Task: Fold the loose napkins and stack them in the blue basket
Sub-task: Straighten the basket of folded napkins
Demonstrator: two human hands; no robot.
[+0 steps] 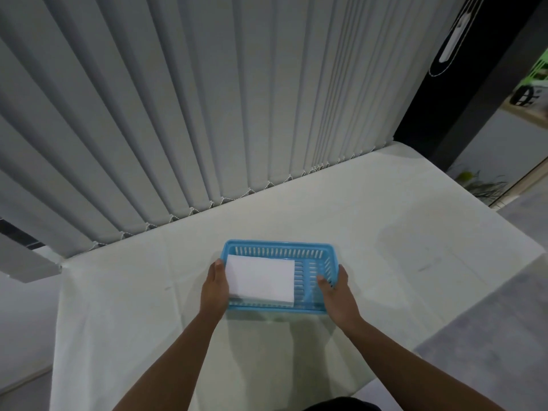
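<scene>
A blue slotted plastic basket (278,248) stands on the white table in front of me. Inside it, toward the left, lies a stack of folded white napkins (261,279) with a flat top. My left hand (214,289) grips the basket's left wall, thumb up along the rim beside the napkins. My right hand (338,292) grips the right wall, thumb hooked inside over the rim. The right part of the basket floor is bare. No loose napkin shows on the table.
A white cloth covers the table (370,232). Grey vertical blinds (207,114) hang along its far edge. A dark pillar (474,99) stands at the far right corner. Grey floor lies past the table's right edge.
</scene>
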